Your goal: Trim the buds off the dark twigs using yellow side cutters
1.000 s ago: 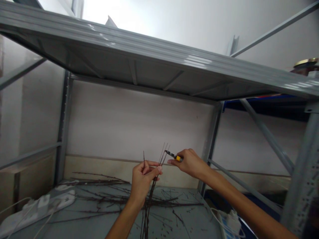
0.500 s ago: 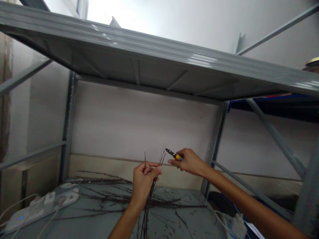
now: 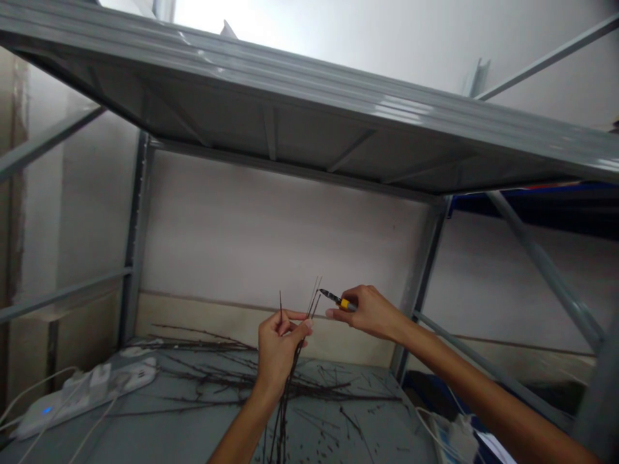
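The left hand (image 3: 279, 348) is positioned above the shelf (image 3: 193, 435), at lower centre of the head view. Its thumb and fingers are closed in a pinch on the bundle (image 3: 283, 415), a group of thin dark twigs. The bundle stands steeply: the lower lengths run down in front of the shelf to the bottom edge of the view, and the thin upper ends project above the fingertips, leaning right. A single sprig (image 3: 280, 306) rises nearly upright at the fingers of the same hand.

The right hand (image 3: 365, 312) is located to the right of the left hand, with its fingers wrapped around the tool (image 3: 345, 304). The tool has a dark tip and a yellow band; the tip points up and left, right beside the bundle's upper ends. Contact between tip and twigs cannot be determined.

Loose twigs (image 3: 338, 394) lie across the shelf behind the bundle, and small bits (image 3: 322, 444) are scattered to its right. A white power strip (image 3: 72, 403) with cables occupies the left side. An upper shelf (image 3: 271, 71) spans overhead.
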Available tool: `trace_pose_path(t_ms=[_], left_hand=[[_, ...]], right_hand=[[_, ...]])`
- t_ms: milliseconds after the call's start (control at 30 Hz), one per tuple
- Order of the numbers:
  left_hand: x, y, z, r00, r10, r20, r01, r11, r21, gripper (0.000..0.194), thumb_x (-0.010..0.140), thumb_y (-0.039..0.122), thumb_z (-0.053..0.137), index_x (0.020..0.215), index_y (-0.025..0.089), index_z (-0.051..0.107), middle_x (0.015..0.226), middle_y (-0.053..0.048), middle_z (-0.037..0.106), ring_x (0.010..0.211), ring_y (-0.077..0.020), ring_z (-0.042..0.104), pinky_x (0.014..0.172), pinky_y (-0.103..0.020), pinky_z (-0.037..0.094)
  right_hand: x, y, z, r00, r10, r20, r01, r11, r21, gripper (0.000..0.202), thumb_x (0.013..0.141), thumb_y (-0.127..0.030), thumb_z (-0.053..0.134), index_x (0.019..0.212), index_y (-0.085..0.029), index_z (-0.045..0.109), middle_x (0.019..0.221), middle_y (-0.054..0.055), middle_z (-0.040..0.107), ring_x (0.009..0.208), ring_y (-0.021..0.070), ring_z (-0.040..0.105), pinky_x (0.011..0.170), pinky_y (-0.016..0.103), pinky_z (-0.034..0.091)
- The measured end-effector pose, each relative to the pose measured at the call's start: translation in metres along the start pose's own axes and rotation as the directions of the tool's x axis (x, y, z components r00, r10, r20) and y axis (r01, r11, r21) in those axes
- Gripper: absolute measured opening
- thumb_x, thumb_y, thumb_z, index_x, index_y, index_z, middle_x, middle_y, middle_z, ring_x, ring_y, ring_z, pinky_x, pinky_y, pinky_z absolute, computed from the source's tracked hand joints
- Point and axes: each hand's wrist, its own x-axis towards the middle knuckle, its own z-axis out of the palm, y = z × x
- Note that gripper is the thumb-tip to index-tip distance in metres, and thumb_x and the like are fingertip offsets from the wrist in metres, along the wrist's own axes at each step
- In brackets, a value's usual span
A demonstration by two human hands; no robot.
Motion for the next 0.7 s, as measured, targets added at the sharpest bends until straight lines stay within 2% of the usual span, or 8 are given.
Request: trace_pose_path(t_ms=[133, 267, 567, 700], left_hand=[[-0.0004, -0.0009, -0.0007, 1.000, 0.001, 0.000, -0.001, 1.000, 0.006, 0.033, 0.069, 0.035, 0.085, 0.063, 0.017, 0.058, 0.078, -0.006, 0.072, 0.065, -0.0189, 0.070, 0.052, -0.026, 0.056], [-0.0018, -0.0001, -0.0009, 1.000, 0.013, 0.002, -0.013, 1.000, 0.003, 0.041, 0.070, 0.033, 0.084, 0.056, 0.018, 0.047, 0.091, -0.009, 0.075, 0.065, -0.0176, 0.070, 0.053, -0.026, 0.056], [-0.0046, 0.0015, 0.0015, 1.000, 0.009, 0.017, -0.008, 1.000, -0.003, 0.048, 0.069, 0.032, 0.083, 0.054, 0.020, 0.038, 0.093, -0.009, 0.077, 0.064, -0.0167, 0.070, 0.053, -0.026, 0.056], [-0.0054, 0.0029, 0.0017, 1.000, -0.004, 0.025, 0.005, 1.000, -0.005, 0.051, 0.069, 0.032, 0.082, 0.055, 0.021, 0.035, 0.094, -0.010, 0.077, 0.065, -0.0176, 0.070, 0.053, -0.027, 0.055]], right_hand=[[0.0005, 0.0001, 0.0007, 1.000, -0.002, -0.001, 0.002, 1.000, -0.002, 0.050, 0.082, -0.064, 0.060, 0.063, -0.019, 0.065, 0.054, 0.000, 0.052, 0.053, 0.0140, 0.043, 0.054, 0.028, 0.029], [0.0010, 0.0003, 0.0011, 1.000, 0.001, 0.017, -0.001, 1.000, 0.007, 0.048, 0.081, -0.062, 0.061, 0.062, -0.018, 0.065, 0.053, 0.000, 0.053, 0.052, 0.0142, 0.044, 0.053, 0.029, 0.028], [0.0008, -0.0033, -0.0019, 0.999, 0.030, 0.026, -0.031, 0.999, 0.016, 0.050, 0.081, -0.064, 0.063, 0.062, -0.018, 0.067, 0.055, 0.004, 0.061, 0.053, 0.0158, 0.049, 0.053, 0.029, 0.030], [0.0018, -0.0008, 0.0022, 0.999, 0.030, -0.016, -0.030, 0.999, -0.044, 0.054, 0.082, -0.068, 0.061, 0.060, -0.018, 0.066, 0.053, 0.005, 0.059, 0.052, 0.0150, 0.046, 0.053, 0.030, 0.030]])
